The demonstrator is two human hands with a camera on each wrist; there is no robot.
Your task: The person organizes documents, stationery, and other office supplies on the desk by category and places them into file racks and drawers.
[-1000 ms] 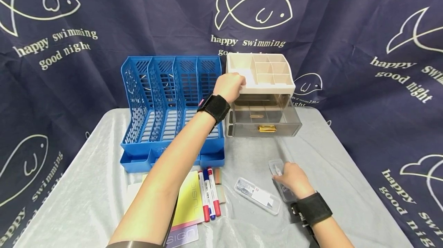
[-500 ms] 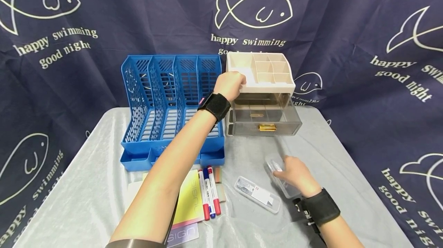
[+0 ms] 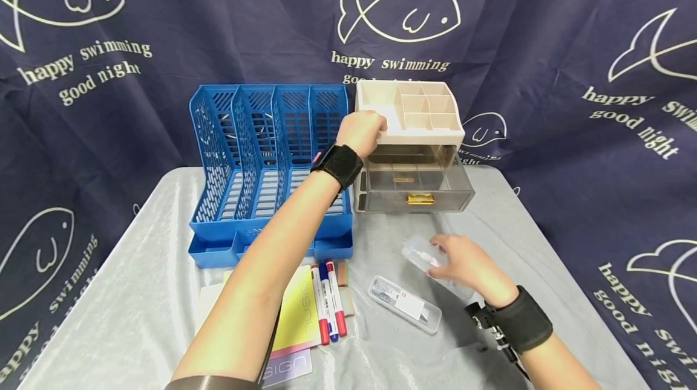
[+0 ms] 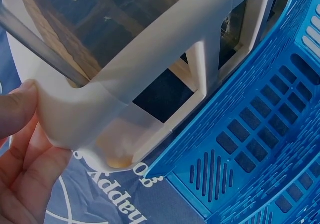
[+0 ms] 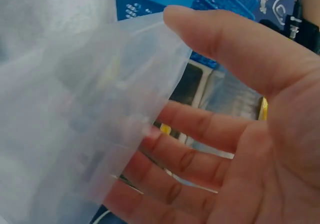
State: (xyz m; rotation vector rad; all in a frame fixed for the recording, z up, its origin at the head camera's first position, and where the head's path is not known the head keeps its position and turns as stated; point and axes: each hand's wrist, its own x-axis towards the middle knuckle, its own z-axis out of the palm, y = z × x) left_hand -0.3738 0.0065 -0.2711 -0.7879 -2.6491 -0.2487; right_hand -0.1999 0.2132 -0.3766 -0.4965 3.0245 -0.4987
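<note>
Even, bright light is falling from above across the head view, leaving only soft, faint shadows on the worktop (image 3: pixel 163 293) below the blue file rack (image 3: pixel 269 160). The wide lens is bowing the backdrop (image 3: pixel 572 63) toward the edges. In the right wrist view, the clear plastic case (image 5: pixel 75 129) is sitting too close, blurring milky white. The left wrist view is staying fairly sharp, slightly dimmer.

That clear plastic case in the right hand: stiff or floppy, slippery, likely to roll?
The clear rectangular plastic case probably stays stiff: it keeps its boxy shape while the right hand grips it. It looks light, held at one end. Its smooth, glossy walls may be slippery; its flat sides make rolling unlikely.
</note>
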